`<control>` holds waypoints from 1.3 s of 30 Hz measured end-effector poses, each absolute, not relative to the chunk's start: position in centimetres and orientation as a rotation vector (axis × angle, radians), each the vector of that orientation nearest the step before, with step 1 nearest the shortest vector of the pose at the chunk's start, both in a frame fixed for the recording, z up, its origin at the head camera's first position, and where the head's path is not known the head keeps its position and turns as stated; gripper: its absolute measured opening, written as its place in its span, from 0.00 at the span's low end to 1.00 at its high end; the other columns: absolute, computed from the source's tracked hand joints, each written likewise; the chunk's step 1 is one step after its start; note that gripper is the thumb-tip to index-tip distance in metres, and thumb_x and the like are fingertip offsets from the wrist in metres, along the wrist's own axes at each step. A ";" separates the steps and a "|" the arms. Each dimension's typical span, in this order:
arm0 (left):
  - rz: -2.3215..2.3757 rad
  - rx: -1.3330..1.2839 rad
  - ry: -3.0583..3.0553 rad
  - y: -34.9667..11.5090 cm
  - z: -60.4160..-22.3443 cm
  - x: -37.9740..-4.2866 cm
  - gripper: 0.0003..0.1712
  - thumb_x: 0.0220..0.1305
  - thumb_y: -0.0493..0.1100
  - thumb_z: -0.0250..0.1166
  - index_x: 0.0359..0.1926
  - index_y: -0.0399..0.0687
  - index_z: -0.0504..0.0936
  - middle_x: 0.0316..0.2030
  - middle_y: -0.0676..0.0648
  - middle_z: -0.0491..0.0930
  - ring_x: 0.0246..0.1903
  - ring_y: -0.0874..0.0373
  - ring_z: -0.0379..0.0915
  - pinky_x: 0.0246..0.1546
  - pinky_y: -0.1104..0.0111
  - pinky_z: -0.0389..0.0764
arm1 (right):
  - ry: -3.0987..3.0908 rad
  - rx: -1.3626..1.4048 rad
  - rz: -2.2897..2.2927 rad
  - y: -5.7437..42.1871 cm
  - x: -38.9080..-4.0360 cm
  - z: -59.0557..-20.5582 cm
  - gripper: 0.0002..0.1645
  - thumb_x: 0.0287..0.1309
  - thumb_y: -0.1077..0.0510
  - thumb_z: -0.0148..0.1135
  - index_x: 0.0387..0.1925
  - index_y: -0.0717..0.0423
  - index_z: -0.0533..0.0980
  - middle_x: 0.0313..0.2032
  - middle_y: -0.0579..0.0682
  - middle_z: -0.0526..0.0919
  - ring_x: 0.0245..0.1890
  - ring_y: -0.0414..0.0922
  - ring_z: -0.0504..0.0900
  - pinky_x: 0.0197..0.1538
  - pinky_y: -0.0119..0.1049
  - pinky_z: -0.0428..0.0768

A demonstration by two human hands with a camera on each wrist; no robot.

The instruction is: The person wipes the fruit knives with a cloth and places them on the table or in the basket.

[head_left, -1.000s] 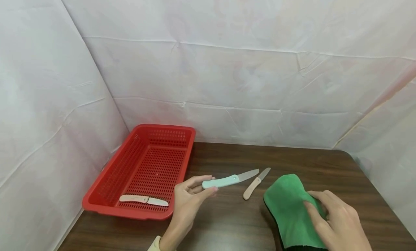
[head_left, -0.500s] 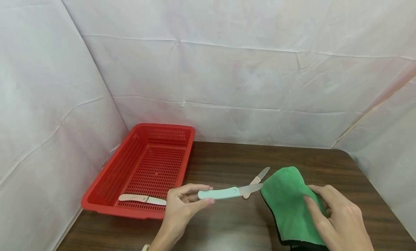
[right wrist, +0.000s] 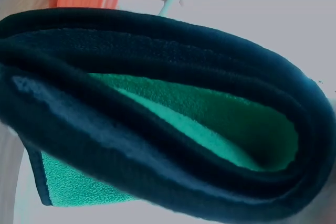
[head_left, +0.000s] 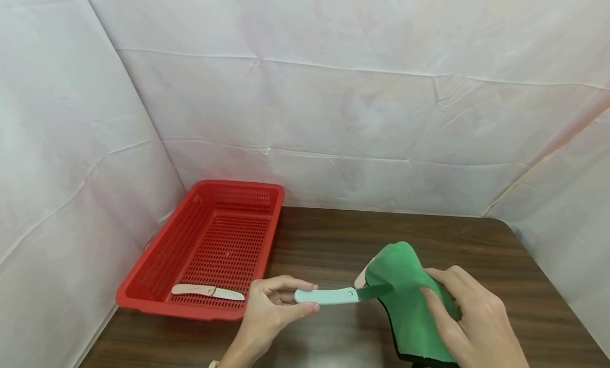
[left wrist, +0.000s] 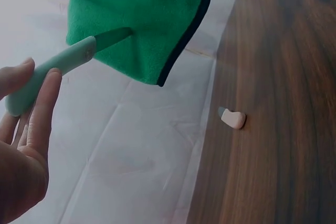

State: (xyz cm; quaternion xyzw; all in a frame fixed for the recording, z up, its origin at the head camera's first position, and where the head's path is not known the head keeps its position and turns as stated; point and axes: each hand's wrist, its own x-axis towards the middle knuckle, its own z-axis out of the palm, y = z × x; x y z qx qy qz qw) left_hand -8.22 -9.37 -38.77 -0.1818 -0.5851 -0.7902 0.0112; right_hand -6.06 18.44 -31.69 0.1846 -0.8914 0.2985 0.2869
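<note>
Between thumb and fingers, my left hand pinches the mint-green handle of a small knife. Its blade points right and looks green against the cloth; the tip meets or lies just in front of the cloth face, which I cannot tell. A folded green cloth with dark edging is gripped by my right hand. The right wrist view shows the cloth's dark-edged layers close up. Behind the cloth lies a second knife with a pale pink handle, its blade hidden in the head view.
A red perforated basket stands at the left of the brown wooden table. Inside it, near the front, lies another pink-handled knife. White sheeting rises behind the table and at both sides.
The cloth and right hand have moved left, covering most of the pink knife on the table. The mint knife has lowered and levelled, its blade now at the cloth.
</note>
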 end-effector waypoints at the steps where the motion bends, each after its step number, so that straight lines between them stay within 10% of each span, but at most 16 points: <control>1: -2.465 -0.576 -1.820 -9.3 -38.8 -8.2 0.17 0.41 0.25 0.67 0.37 0.26 0.77 0.34 0.32 0.78 0.27 0.41 0.78 0.27 0.51 0.79 | -2.379 0.534 0.787 18.3 -6.0 -31.7 0.19 0.41 0.70 0.64 0.38 0.49 0.76 0.25 0.34 0.68 0.20 0.29 0.61 0.20 0.18 0.59; 12: -2.407 -0.654 -1.778 -8.8 -38.6 -8.1 0.17 0.39 0.25 0.68 0.36 0.25 0.77 0.34 0.29 0.77 0.27 0.46 0.78 0.25 0.53 0.80 | -2.282 0.935 0.643 16.5 -6.5 -33.2 0.13 0.51 0.57 0.53 0.39 0.54 0.77 0.29 0.36 0.67 0.18 0.25 0.57 0.19 0.11 0.54; 19: -2.379 -0.750 -1.674 -8.7 -38.5 -8.1 0.16 0.38 0.23 0.68 0.34 0.26 0.78 0.32 0.31 0.78 0.27 0.45 0.78 0.24 0.55 0.80 | -2.249 0.976 0.585 15.5 -6.2 -34.0 0.21 0.28 0.63 0.57 0.34 0.50 0.79 0.25 0.35 0.61 0.15 0.23 0.48 0.18 0.11 0.47; 39: -2.415 -0.797 -1.567 -9.5 -38.6 -8.3 0.17 0.38 0.20 0.65 0.35 0.29 0.78 0.33 0.32 0.79 0.28 0.48 0.79 0.23 0.57 0.81 | -2.350 0.714 0.512 17.9 -6.4 -34.8 0.20 0.29 0.62 0.56 0.32 0.49 0.81 0.23 0.31 0.60 0.14 0.24 0.49 0.15 0.13 0.47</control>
